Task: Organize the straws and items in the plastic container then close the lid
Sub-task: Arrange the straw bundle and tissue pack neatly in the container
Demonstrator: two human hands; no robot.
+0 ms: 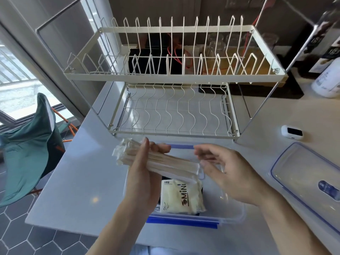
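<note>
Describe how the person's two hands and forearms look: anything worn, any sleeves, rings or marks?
Both the left hand and the right hand are bare: no gloves, rings, watch or bracelets show. The forearms are uncovered as far as the picture's edge, no sleeves visible. Fingernails are short and unpainted.

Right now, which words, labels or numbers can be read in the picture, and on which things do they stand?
"MiNi": on the white packet in the plastic container.
Small print at the packet's top: too small to read.
Print on the dark box and the white bottle, far right: blurred, unreadable.
</note>
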